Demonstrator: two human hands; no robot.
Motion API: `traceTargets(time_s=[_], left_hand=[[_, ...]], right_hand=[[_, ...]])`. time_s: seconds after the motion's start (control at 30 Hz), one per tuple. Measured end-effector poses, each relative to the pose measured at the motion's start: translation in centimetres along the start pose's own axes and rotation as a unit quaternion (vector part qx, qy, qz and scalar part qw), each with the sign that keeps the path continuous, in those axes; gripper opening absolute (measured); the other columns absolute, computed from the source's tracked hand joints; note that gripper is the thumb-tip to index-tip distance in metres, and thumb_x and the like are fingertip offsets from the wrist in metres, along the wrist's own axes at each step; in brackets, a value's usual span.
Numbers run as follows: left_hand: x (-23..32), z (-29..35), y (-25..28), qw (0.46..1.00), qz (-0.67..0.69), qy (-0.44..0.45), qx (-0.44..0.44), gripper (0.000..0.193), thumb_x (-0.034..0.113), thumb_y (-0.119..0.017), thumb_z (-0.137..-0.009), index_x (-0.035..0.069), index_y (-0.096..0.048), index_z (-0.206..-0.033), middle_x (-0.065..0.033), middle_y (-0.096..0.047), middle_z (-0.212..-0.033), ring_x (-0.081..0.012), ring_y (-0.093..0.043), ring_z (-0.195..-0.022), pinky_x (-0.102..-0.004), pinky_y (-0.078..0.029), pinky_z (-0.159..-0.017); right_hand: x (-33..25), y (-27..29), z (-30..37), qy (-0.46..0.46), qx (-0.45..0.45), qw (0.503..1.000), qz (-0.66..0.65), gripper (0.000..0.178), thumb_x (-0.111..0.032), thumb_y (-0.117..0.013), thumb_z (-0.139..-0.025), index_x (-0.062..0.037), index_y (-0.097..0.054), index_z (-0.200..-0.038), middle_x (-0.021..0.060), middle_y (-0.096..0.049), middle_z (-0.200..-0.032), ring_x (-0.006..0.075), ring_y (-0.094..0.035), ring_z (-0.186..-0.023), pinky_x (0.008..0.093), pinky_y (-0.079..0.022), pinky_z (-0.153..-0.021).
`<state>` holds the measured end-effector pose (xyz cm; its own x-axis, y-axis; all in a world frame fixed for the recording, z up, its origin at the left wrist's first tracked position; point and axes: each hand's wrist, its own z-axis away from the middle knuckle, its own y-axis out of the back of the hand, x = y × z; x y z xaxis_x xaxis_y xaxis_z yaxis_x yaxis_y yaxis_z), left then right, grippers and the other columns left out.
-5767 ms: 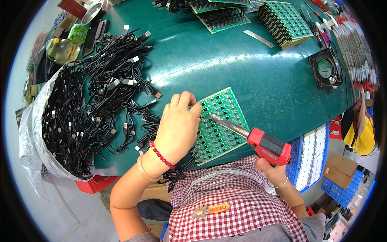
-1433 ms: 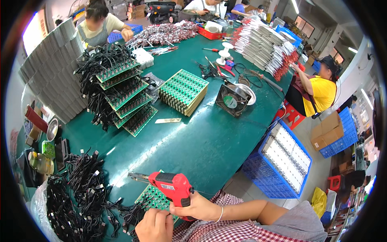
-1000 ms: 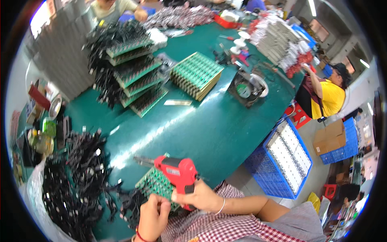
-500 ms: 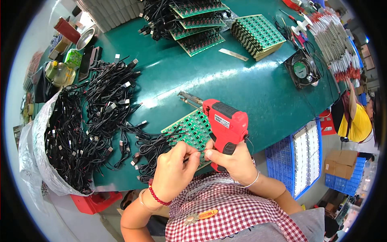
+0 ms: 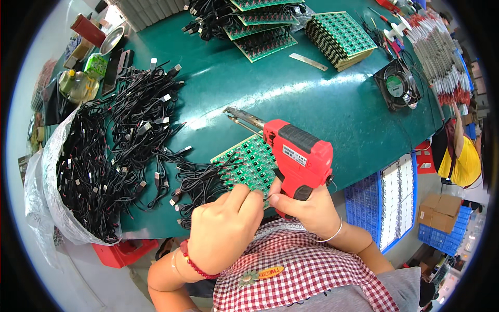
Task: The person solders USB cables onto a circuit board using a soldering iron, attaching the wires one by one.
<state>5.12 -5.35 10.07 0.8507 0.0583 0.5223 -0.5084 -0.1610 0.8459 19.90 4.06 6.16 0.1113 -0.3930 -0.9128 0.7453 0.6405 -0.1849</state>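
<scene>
- Head view: at the near edge of a green desk (image 5: 322, 104), the right hand (image 5: 304, 208) is wrapped around the grip of a red soldering gun (image 5: 299, 156), its metal tip pointing up and away, off the work.
- The left hand (image 5: 226, 234) is curled narrow, fingertips meeting the right hand's thumb just below the gun; they appear to pinch something fine between them, but what it is cannot be made out.
- A green circuit board panel (image 5: 247, 166) lies just ahead of both hands, partly under the gun; black cables (image 5: 200, 179) already trail from its left edge.
- Judged from this, the work stands between joints: the gun is lifted clear while the fingers tend to something small. The next move would call for setting a wire end on a pad and bringing the tip down beside it.
- Left of the left hand, a loose heap of black cables (image 5: 130, 125) spills from a clear plastic bag (image 5: 49, 171).
- Well beyond the hands sit stacked green panels (image 5: 340, 36) and a small black fan (image 5: 396, 86).
- Hidden: the near edge of the panel behind the hands, and the gun's trigger under the fingers. A co-worker in yellow (image 5: 460, 158) is cut off at the right rim.
</scene>
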Motion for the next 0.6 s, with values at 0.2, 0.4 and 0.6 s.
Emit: traceTargets(time_s=[0.2,0.4,0.6], left_hand=[[1.1,-0.4,1.3,0.975,-0.219,-0.033,0.009,0.013,0.003,-0.058,-0.071,0.005,-0.059,-0.084,-0.007,-0.05,-0.078,-0.0261,-0.055,-0.078,-0.0343,-0.043,-0.069],[-1.7,0.8,-3.0,0.999,-0.03,-0.006,0.041,0.014,0.001,-0.066,-0.073,0.004,-0.055,-0.081,-0.0086,-0.052,-0.075,-0.0246,-0.055,-0.06,-0.0345,-0.044,-0.054],[-2.4,0.2,-4.2,0.995,0.028,-0.016,0.097,0.014,-0.002,-0.066,-0.072,0.003,-0.056,-0.079,-0.0078,-0.052,-0.071,-0.0235,-0.056,-0.053,-0.0334,-0.044,-0.046]], right_hand=[[-0.2,-1.0,-0.5,0.011,-0.049,0.999,0.016,0.007,-0.006,-0.066,-0.08,-0.0028,-0.062,-0.084,-0.0011,-0.059,-0.075,0.0058,-0.054,-0.068,0.0246,-0.044,-0.06],[1.4,-1.2,-0.8,-0.006,0.023,0.996,-0.09,0.009,-0.001,-0.065,-0.079,-0.0021,-0.061,-0.086,-0.0002,-0.06,-0.077,0.006,-0.056,-0.07,0.0238,-0.046,-0.062],[1.6,-0.5,-0.8,-0.015,0.011,0.996,-0.09,0.016,0.005,-0.065,-0.077,-0.0009,-0.06,-0.091,0.0032,-0.061,-0.081,0.011,-0.058,-0.077,0.0274,-0.048,-0.07]])
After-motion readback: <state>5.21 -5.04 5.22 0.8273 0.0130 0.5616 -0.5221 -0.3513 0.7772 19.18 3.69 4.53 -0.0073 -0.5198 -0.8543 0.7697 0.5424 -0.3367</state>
